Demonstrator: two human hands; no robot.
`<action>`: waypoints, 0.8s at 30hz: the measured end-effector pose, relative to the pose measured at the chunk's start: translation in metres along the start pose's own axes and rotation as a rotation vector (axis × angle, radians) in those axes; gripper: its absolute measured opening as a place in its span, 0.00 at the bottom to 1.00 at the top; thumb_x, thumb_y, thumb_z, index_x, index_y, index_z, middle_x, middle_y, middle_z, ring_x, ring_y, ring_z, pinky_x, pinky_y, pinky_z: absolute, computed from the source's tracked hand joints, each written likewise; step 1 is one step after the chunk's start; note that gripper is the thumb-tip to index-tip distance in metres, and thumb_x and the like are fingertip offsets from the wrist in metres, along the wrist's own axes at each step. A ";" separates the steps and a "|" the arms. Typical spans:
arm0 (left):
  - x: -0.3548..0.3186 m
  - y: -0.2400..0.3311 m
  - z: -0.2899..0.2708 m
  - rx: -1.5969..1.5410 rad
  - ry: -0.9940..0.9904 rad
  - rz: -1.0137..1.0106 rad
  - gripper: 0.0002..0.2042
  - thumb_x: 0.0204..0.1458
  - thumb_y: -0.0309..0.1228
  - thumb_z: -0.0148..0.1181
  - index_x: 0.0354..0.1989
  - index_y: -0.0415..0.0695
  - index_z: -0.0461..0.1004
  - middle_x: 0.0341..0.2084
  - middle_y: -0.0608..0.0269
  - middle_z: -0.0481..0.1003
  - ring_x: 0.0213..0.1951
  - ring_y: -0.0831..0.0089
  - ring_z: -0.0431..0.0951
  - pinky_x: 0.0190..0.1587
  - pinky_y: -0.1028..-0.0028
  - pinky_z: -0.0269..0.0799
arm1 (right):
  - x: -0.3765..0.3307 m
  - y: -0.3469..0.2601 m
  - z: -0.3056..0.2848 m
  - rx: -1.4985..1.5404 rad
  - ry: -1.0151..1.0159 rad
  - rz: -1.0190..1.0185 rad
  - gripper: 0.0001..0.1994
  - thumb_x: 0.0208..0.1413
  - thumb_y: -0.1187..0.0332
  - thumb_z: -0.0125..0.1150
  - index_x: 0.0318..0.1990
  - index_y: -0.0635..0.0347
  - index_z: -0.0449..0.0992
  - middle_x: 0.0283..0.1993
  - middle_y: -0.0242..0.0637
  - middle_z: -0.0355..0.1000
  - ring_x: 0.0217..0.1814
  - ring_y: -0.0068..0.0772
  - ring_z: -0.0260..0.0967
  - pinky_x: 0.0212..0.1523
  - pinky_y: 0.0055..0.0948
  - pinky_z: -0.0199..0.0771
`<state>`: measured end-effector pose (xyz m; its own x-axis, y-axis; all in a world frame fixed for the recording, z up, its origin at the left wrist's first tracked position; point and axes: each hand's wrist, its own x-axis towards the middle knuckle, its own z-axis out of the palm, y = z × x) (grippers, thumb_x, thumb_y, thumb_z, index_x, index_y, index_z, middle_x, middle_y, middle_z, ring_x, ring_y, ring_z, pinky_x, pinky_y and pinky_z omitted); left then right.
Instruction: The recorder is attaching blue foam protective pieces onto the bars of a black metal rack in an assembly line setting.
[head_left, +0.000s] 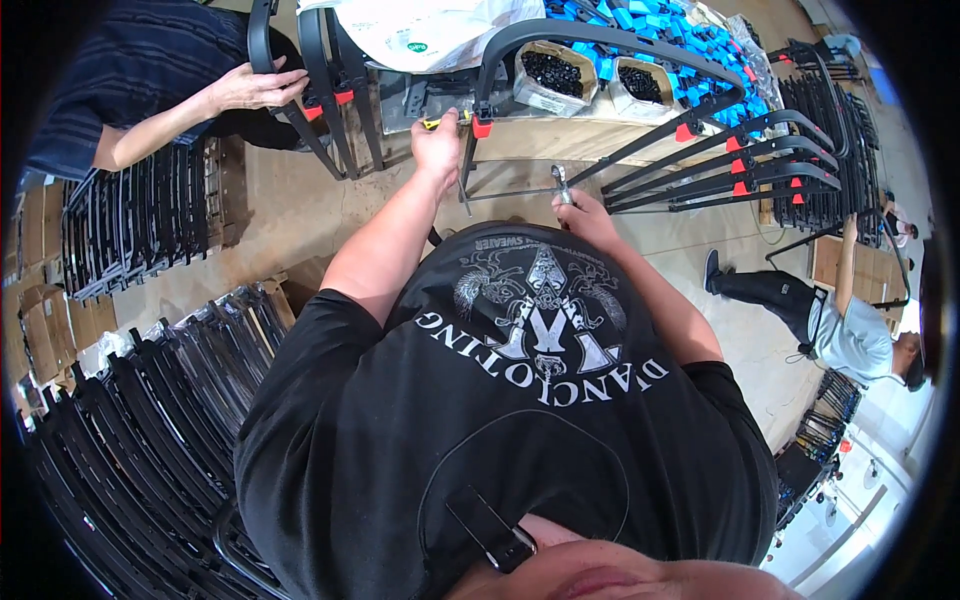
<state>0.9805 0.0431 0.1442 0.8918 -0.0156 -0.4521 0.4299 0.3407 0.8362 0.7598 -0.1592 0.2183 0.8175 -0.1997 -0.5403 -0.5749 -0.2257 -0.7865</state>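
Note:
My left hand [437, 152] is closed at the near corner of a black bent-tube frame [615, 35], beside a red clip [482, 129]. A yellow-and-black handled tool [433, 123] shows at its fingers; its exact kind is hard to make out. To the right, my right hand [588, 220] is wrapped round a silver metal tool [561, 184] with a jaw-like head pointing up. That head sits at the end of a thin dark bar [515, 193] running left between the frame's legs. My right fingers are partly hidden.
Behind stands a bench with blue plastic parts [650, 20], a white bag [415, 30] and boxes of small black pieces [553, 75]. More frames [770, 165] stand right. A co-worker's hand [258, 88] grips another frame at left; another person [840, 325] is at right. Racked black tubes [130, 430] fill lower left.

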 end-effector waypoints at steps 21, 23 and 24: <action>-0.013 0.029 -0.008 0.168 -0.154 0.251 0.18 0.57 0.31 0.67 0.48 0.38 0.66 0.32 0.64 0.76 0.32 0.80 0.73 0.32 0.77 0.69 | 0.004 -0.014 0.002 -0.027 0.009 0.023 0.10 0.58 0.61 0.57 0.38 0.58 0.74 0.28 0.27 0.68 0.30 0.20 0.65 0.32 0.27 0.67; -0.016 0.035 -0.008 0.122 -0.206 0.309 0.17 0.57 0.31 0.68 0.48 0.38 0.66 0.30 0.64 0.76 0.30 0.80 0.73 0.29 0.78 0.68 | 0.006 -0.014 0.004 -0.031 0.008 0.041 0.10 0.58 0.61 0.57 0.38 0.58 0.74 0.28 0.28 0.68 0.30 0.20 0.66 0.32 0.28 0.67; -0.018 0.037 -0.008 0.146 -0.207 0.218 0.17 0.57 0.31 0.68 0.47 0.38 0.67 0.28 0.65 0.75 0.28 0.80 0.73 0.28 0.78 0.68 | 0.009 -0.011 0.006 -0.081 0.017 0.040 0.11 0.58 0.61 0.57 0.37 0.59 0.74 0.28 0.31 0.69 0.30 0.24 0.67 0.33 0.30 0.68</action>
<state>0.9794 0.0641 0.1810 0.9683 -0.1528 -0.1977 0.2282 0.2187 0.9487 0.7736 -0.1529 0.2207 0.7932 -0.2262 -0.5654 -0.6090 -0.2935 -0.7369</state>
